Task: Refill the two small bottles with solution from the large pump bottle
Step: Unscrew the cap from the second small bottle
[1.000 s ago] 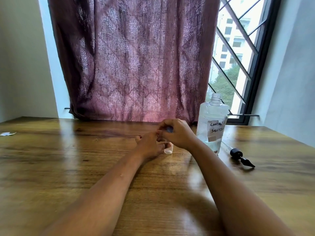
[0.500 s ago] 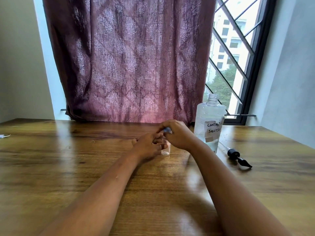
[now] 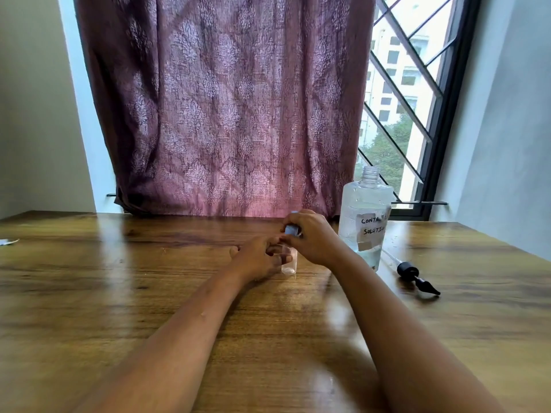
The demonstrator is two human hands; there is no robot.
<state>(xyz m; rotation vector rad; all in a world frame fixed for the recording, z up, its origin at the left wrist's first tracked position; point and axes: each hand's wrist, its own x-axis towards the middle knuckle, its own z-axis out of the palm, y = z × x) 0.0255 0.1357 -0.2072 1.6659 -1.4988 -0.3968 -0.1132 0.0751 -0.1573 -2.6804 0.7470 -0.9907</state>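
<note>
While the left hand (image 3: 258, 258) grips the small bottle (image 3: 289, 266) beside the large bottle (image 3: 365, 216), the right hand (image 3: 313, 237) pinches its cap (image 3: 291, 229), which probably needs twisting next.

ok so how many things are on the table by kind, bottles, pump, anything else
large bottle, open: 1
small bottle, held by the left hand: 1
blue cap, pinched by the right hand: 1
black pump, lying loose: 1
white scrap: 1
total: 5
</note>
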